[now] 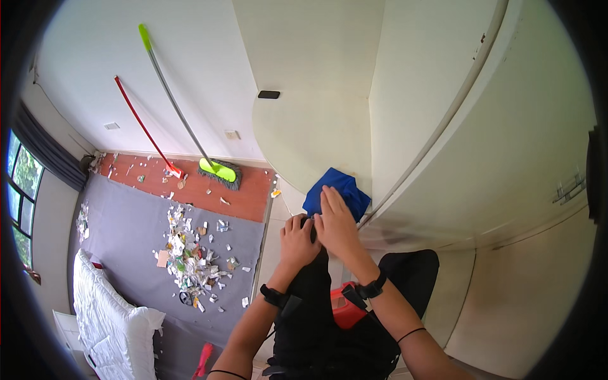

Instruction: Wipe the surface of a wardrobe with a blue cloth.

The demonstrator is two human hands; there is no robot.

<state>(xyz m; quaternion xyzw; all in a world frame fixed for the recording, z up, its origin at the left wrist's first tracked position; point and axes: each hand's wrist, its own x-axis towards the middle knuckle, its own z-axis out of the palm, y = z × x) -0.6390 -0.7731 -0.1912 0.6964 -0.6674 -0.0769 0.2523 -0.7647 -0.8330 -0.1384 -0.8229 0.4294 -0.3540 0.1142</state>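
Observation:
A crumpled blue cloth (333, 179) lies at the near right end of the curved cream shelf (313, 128). My right hand (338, 228) is stretched out over the near part of this cloth, fingers straight and thumb apart; whether it presses on the cloth is unclear. Just to its left, my left hand (299, 242) has its fingers bent over something dark at my black-clothed knee. What lies under those fingers is hidden. The two hands nearly touch at the thumbs.
A black phone-like object (269, 95) lies on the shelf's far edge. A green flat mop (218, 172) and a red-handled broom (175, 170) lean on the wall. Scattered litter (190, 256) covers part of the grey mat (128, 223). A red plastic object (349, 316) sits below me.

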